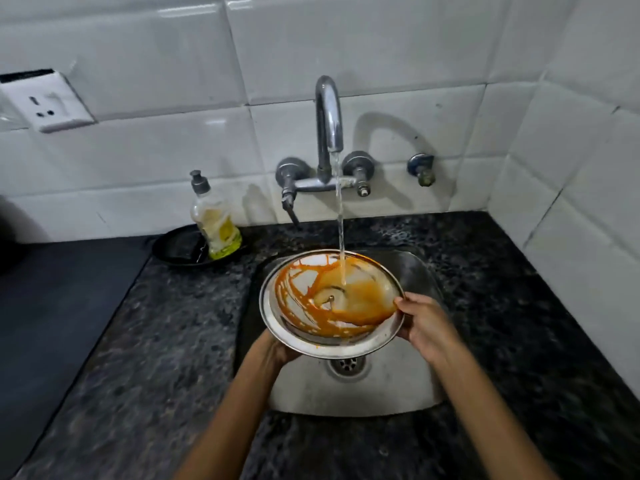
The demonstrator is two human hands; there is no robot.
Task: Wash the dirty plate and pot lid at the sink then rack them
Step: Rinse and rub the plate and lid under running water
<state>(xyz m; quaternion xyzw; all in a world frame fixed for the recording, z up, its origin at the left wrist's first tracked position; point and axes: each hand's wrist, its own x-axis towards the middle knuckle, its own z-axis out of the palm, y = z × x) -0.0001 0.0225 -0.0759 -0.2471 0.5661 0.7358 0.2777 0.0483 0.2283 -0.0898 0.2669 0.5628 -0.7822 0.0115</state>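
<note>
Both forearms reach in from the bottom edge over speckled black granite counter [519, 306]. Far left: white wall socket [46, 102], dark matte surface [52, 306], then clear dish-soap bottle with yellow label [214, 221] standing in a round black dish [180, 249]. Left hand [277, 348] grips under the near-left rim of the round steel pot lid smeared orange [329, 303], held tilted over the steel sink [346, 389]. Chrome wall tap [329, 126] pours water onto the lid. Right hand [424, 323] pinches its right rim. White tiled walls [571, 150] behind and right.
</note>
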